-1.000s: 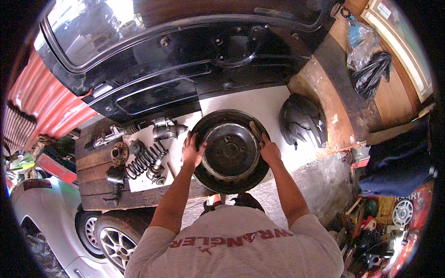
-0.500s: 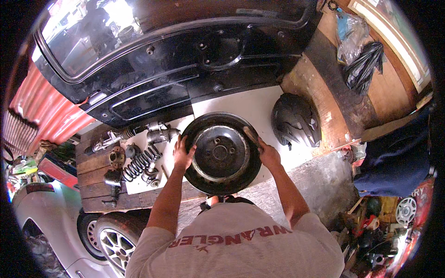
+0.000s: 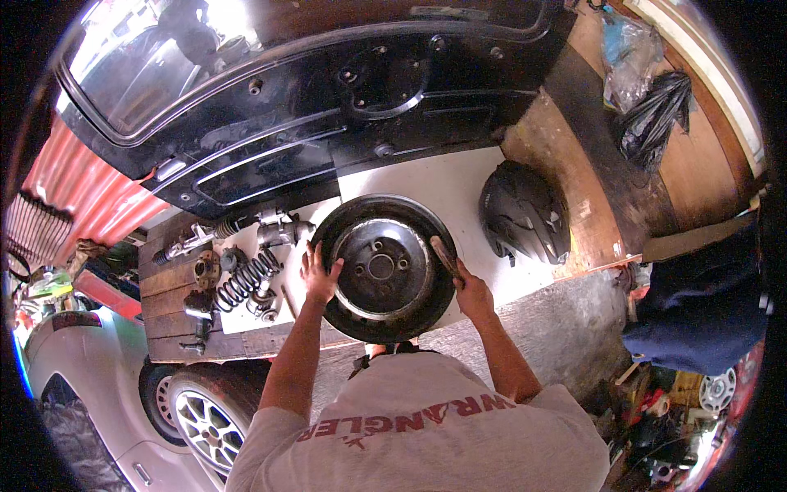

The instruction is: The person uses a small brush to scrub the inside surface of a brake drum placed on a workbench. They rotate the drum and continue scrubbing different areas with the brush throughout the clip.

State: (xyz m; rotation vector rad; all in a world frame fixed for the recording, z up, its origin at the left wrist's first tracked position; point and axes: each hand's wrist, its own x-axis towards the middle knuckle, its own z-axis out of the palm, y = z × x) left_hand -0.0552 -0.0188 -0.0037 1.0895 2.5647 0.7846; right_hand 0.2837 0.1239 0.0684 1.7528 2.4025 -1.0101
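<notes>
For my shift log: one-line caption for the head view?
Both hands, left hand and right hand, grip a round black steel wheel on a white board.

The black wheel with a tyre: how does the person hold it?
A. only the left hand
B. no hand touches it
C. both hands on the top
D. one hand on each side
D: the left hand grips the wheel on its left edge and the right hand on its right edge.

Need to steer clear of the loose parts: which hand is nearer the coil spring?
Left. The left hand grips the wheel rim just beside the coil spring; the right hand holds the far rim.
</notes>
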